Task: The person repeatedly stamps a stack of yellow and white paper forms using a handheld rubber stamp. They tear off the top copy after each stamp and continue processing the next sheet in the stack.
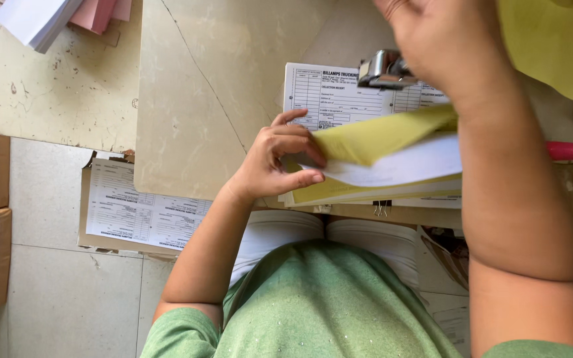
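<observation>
At frame centre, the left hand (273, 162) is pinching yellow and white sheets of the form pad (373, 169) on the tabletop (200, 99), a few leaves lifted, most lying flat. The right hand (442, 40), upper right, is lifting a yellow sheet (552, 40); its grip is hidden, so I cannot tell.

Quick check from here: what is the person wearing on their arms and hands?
Both arms are bare from the short green sleeves down. The left hand and right hand have no gloves, and I see no rings, watch or bracelets in this view.

Bare tabletop (207, 99) left of the form pad (329, 96) permits passage; a metal clip (384, 69) obstructs its top edge.
</observation>
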